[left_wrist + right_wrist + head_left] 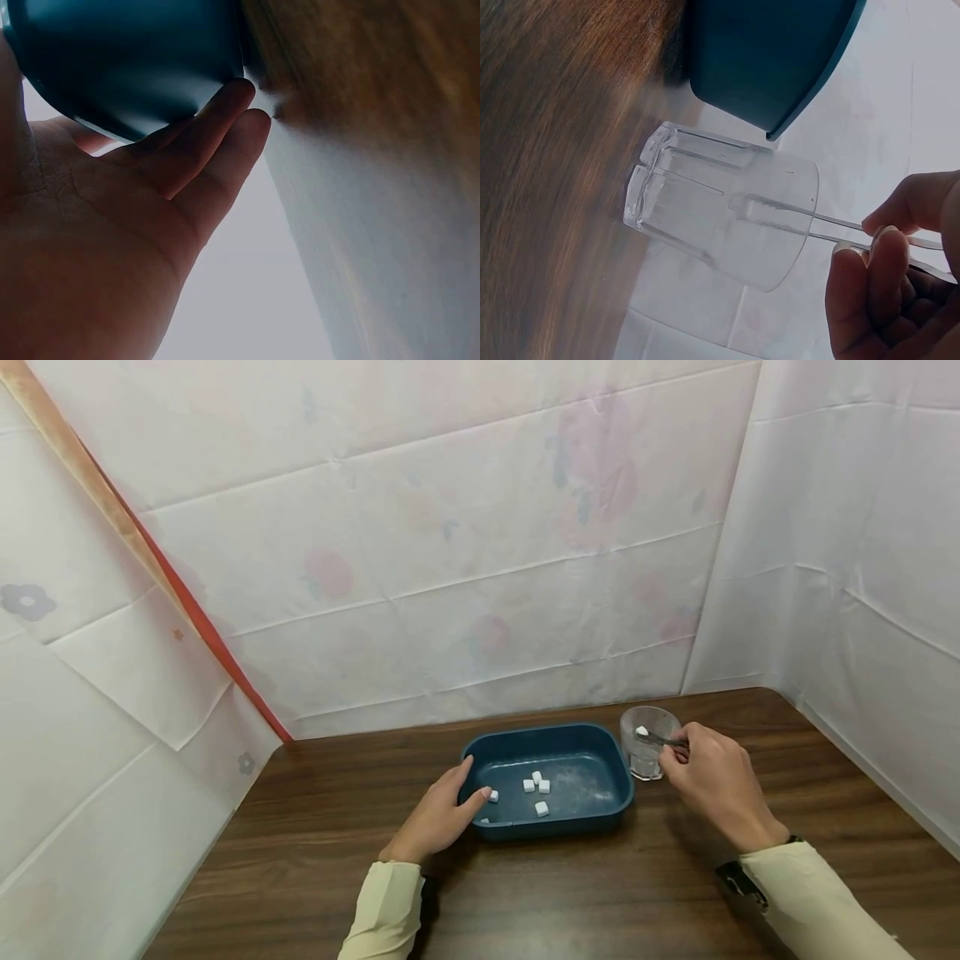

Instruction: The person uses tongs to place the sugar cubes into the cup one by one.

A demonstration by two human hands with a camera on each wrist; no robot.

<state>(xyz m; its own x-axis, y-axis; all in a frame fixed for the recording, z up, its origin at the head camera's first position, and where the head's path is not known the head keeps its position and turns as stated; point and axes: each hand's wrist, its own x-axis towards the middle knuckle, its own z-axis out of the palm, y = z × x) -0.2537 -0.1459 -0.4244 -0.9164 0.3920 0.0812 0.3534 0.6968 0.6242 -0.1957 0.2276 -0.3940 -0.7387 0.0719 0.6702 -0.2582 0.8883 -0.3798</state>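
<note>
My left hand (438, 814) grips the left end of a blue rectangular tray (555, 829), thumb over the rim and fingers along the outside wall (135, 60). Several small white cubes (542, 809) lie in the tray, mostly near its middle, with a couple by my thumb. My right hand (716, 781) pinches metal tweezers (660, 740) between thumb and fingers. Their tips reach inside a clear drinking glass (712, 202) through its mouth. At the tips is a white cube (642, 732); its outline is faint in the right wrist view.
The glass stands upright, close to the tray's right end. Both are near the back of a dark wooden table (315, 843). White printed sheets (450, 568) hang behind and at both sides of the table.
</note>
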